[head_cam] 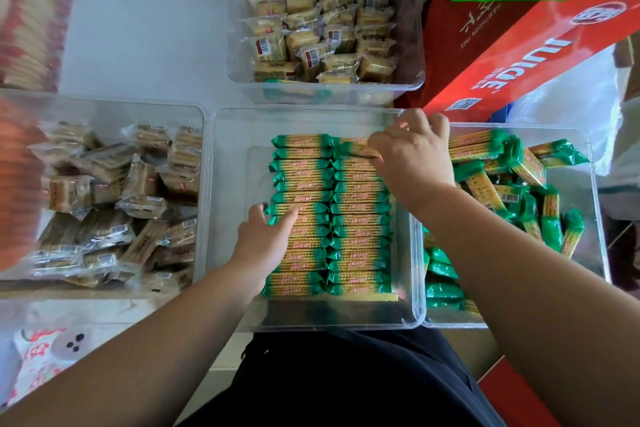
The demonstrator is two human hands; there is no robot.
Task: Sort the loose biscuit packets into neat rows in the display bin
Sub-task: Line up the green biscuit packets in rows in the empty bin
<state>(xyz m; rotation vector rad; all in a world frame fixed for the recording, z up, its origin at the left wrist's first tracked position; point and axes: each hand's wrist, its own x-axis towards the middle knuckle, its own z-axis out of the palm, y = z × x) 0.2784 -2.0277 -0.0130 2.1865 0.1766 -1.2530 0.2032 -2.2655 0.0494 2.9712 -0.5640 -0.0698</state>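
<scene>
A clear display bin (228, 218) in front of me holds green-and-yellow biscuit packets (360, 218) stacked in two neat rows. My left hand (265, 239) rests flat on the left row, fingers fairly straight, thumb at the row's left side. My right hand (412, 156) is at the far end of the right row and pinches a green packet (356, 149) lying on top there. To the right, a second clear bin (595, 184) contains loose green packets (512, 184) in a jumbled heap; my right forearm crosses over it.
A clear bin (204, 184) on the left holds loose brownish biscuit packs. Another bin (419, 45) behind holds pale yellow packs. A red juice carton (540, 55) lies at the back right. A red-and-white bag (38, 357) sits at the lower left.
</scene>
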